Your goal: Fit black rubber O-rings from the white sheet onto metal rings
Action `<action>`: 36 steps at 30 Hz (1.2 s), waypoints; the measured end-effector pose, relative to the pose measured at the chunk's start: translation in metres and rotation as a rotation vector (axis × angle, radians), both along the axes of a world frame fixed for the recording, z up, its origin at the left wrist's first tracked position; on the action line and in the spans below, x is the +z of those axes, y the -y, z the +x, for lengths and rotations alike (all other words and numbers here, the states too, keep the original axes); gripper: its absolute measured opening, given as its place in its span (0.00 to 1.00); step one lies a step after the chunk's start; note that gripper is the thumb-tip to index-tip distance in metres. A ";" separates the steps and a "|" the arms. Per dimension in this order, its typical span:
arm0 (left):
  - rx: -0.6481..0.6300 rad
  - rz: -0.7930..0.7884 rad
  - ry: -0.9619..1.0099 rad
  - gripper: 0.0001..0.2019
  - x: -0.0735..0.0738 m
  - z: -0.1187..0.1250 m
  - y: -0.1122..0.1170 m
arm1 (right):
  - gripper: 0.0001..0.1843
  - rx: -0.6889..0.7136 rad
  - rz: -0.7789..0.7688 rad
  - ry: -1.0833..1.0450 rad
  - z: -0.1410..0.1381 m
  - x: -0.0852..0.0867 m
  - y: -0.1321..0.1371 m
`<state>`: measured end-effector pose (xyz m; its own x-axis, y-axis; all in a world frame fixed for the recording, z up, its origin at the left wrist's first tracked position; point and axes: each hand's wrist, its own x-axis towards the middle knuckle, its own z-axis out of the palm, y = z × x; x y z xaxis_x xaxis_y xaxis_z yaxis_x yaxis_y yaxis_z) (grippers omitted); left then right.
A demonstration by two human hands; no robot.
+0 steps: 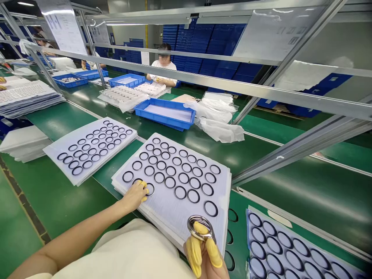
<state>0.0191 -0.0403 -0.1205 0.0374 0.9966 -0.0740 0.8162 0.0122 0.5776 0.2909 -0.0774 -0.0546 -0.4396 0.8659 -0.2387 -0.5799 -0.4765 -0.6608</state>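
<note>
My left hand (pixel 136 197), with yellow finger cots on its fingertips, is closed at the left edge of a ring (pixel 153 190) lying on a stack of white sheets (pixel 168 201). Another dark ring sits partly hidden behind those fingers. In front of my body, my right hand (pixel 203 252) holds a shiny metal ring (pixel 200 217) raised above the stack's near corner. One yellow-covered finger passes through its opening, while others press it from outside. The held piece looks thick; whether it is more than one ring I cannot tell. Several rows of black-edged rings cover the top sheet.
To the left lies another ring-covered sheet stack (pixel 90 149). More rings fill a sheet (pixel 290 252) at lower right. A blue tray (pixel 165 123) stands across the green table, beside white wrapping (pixel 217 130). A metal frame post (pixel 290 155) slants at right. A co-worker (pixel 163 68) sits opposite.
</note>
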 end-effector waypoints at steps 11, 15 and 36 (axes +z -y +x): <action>0.106 -0.143 0.957 0.14 0.081 0.033 0.006 | 0.14 -0.062 -0.055 0.076 -0.009 0.004 -0.005; 0.063 -0.299 1.374 0.21 0.113 0.056 0.007 | 0.15 -0.003 -0.047 0.100 -0.010 0.012 -0.001; -0.097 -0.396 1.386 0.21 0.126 0.082 0.010 | 0.21 -0.001 0.011 0.078 -0.004 0.011 0.012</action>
